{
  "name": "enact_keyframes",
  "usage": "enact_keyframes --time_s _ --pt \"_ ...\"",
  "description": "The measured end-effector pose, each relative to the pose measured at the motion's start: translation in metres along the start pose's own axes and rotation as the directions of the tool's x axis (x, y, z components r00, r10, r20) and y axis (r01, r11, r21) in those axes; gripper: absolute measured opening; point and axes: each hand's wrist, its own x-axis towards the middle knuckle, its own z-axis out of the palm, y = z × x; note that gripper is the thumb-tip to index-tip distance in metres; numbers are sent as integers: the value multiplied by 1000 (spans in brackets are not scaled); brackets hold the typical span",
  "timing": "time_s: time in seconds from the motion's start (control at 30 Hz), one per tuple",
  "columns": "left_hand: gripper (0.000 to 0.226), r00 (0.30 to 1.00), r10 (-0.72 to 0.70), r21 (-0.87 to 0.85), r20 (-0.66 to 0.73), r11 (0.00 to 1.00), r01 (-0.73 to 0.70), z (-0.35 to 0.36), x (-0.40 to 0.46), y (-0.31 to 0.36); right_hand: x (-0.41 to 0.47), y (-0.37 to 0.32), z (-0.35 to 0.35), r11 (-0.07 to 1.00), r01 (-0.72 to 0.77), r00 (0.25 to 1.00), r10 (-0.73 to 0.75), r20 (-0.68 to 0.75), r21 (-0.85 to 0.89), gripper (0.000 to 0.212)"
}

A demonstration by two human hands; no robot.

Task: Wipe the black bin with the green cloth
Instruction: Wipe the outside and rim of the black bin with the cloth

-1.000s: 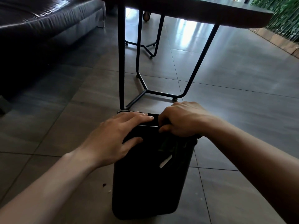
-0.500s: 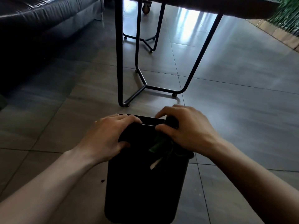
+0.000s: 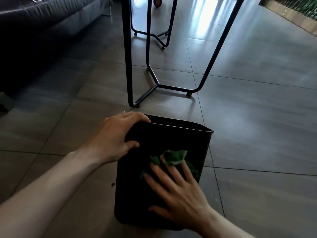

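The black bin stands on the tiled floor just in front of me, its open rim facing away. My left hand grips the bin's near-left top corner, fingers curled over the rim and thumb on the near wall. My right hand lies flat with spread fingers on the bin's near wall, pressing the crumpled green cloth against it. The cloth sticks out beyond my fingertips; part of it is hidden under the hand.
Black metal table legs with a floor bar stand right behind the bin. A dark sofa runs along the left. A few crumbs lie on the tiles left of the bin. Open tiled floor extends to the right.
My right hand has slid with the cloth from the bin's rim down onto its near wall and flattened out. The left hand keeps its hold on the corner.
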Motion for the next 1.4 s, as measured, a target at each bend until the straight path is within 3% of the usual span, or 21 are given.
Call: enact_keyframes --time_s 0.07,0.17,0.27,0.33,0.4,0.47,0.53,0.63,0.7,0.77,0.83,0.9,0.97,1.03,1.1,1.17,1.23,1.3,1.4 --pt "72 1000 -11 -5 -1 1000 11 0 1 2 -17 -5 8 993 111 994 -111 25 -40 61" --pt "71 999 -38 -23 1 999 38 -1 0 4 -16 12 5 988 150 984 -151 -91 -22 34" --pt "70 997 -74 -19 -19 997 73 -1 -1 3 13 50 -15 989 -113 965 131 -226 91 34" --pt "69 995 -93 -17 -19 996 93 -1 -1 4 38 72 -29 920 -322 886 376 -270 224 39" --pt "68 994 -102 -19 -26 995 101 -3 -1 6 52 71 -30 896 -376 859 433 -273 237 44" --pt "68 994 -104 -18 -29 994 104 -3 0 7 44 44 -17 942 -296 920 326 -219 158 50" --pt "67 994 -101 -14 -34 995 100 -4 0 7 17 7 6 994 -83 984 93 -154 69 47" --pt "68 995 -98 -8 -32 995 98 -3 -2 7 -26 -27 26 974 226 971 -226 -76 1 33" --pt "68 995 -97 -6 -33 995 96 -2 -2 7 -31 -17 23 958 286 957 -287 -43 -17 37" --pt "68 994 -104 -9 -37 995 103 -3 -3 6 -14 7 10 980 197 976 -194 -97 17 36" --pt "68 992 -120 -12 -39 993 119 -4 -4 5 14 38 -6 990 -56 978 80 -192 126 34" --pt "68 991 -127 -14 -36 992 127 -5 -4 6 43 57 -20 920 -316 900 368 -234 231 39" --pt "67 990 -134 -14 -36 991 133 -5 -3 7 58 48 -18 872 -422 844 478 -244 248 42" --pt "67 990 -136 -16 -33 991 136 -5 -2 9 45 18 -1 934 -305 913 343 -223 186 41" --pt "66 991 -133 -9 -34 991 133 -5 -2 10 12 -15 21 993 -5 985 25 -168 115 36" --pt "66 991 -131 -1 -33 991 132 -5 -3 11 -21 -31 34 963 270 962 -268 -56 21 32" --pt "67 991 -129 1 -29 992 129 -4 -4 13 -35 -26 34 909 416 909 -414 42 -42 31" --pt "67 991 -125 1 -36 992 125 -4 -5 13 -28 -6 24 930 366 931 -366 -5 36 28" --pt "67 991 -128 3 -42 992 129 -5 -4 13 13 31 -1 978 27 985 10 -173 207 28"
